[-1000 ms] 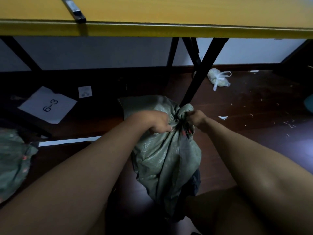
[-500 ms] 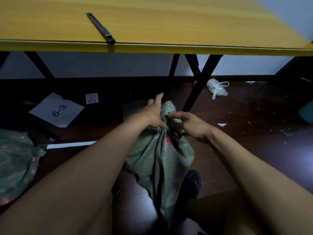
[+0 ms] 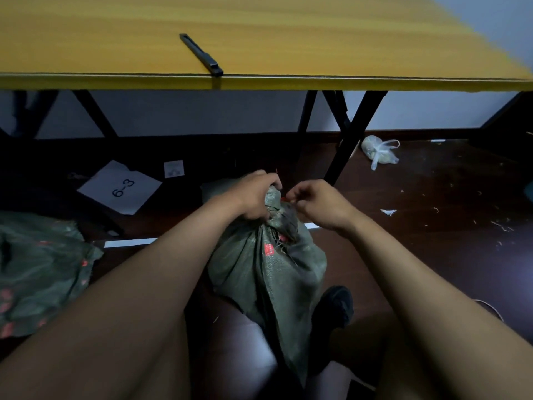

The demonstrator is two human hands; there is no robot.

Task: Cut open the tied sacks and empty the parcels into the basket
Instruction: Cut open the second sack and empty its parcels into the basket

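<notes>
While the left hand [image 3: 253, 197] grips the green sack [image 3: 271, 261] at its bunched neck:
The right hand [image 3: 314, 203] pinches the tie there, below the table's [image 3: 288, 39] near edge.

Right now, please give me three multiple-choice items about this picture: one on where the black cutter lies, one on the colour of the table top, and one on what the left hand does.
1. Where does the black cutter lie?
A. on the floor
B. on the table top, near its front edge
C. in the right hand

2. What colour is the table top?
A. yellow
B. white
C. red

3. What does the left hand do?
A. rests flat on the floor
B. holds a sheet of paper
C. grips the gathered neck of the green sack

Answers: 1 B, the cutter lies on the table with one end at the edge. 2 A, the top is plainly yellow. 3 C, its fingers are curled round the bunched sack top.
</notes>
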